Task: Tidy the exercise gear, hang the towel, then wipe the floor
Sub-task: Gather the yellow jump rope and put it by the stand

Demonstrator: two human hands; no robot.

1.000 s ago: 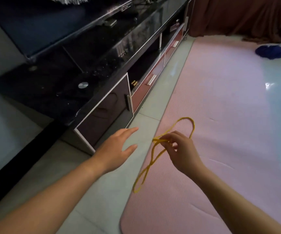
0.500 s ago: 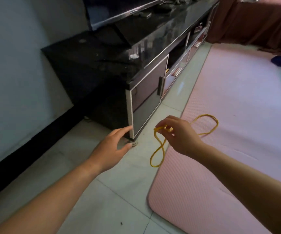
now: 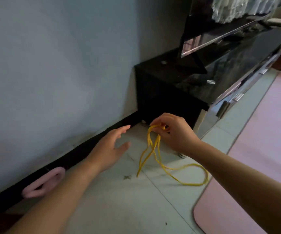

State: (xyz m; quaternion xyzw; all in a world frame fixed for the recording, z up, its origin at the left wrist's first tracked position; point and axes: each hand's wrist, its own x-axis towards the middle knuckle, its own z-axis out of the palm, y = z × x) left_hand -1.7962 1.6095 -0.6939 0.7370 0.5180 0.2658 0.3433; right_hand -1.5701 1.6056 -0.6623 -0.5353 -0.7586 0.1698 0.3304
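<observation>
At frame centre the right hand (image 3: 173, 132) pinched the bunched yellow band (image 3: 192, 184), its loops trailing onto bare tile (image 3: 128, 200) between the black cabinet (image 3: 161, 92) corner and the pink mat (image 3: 254, 166) edge, while the left hand (image 3: 109, 147) hovered spread and empty near the baseboard (image 3: 79, 157), where what looked like a pink loop (image 3: 43, 184) lay at lower left.

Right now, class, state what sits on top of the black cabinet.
A TV stands on the cabinet, with a small silver disc near its foot. The TV hides the top behind it; farther items are too blurred to name.
</observation>
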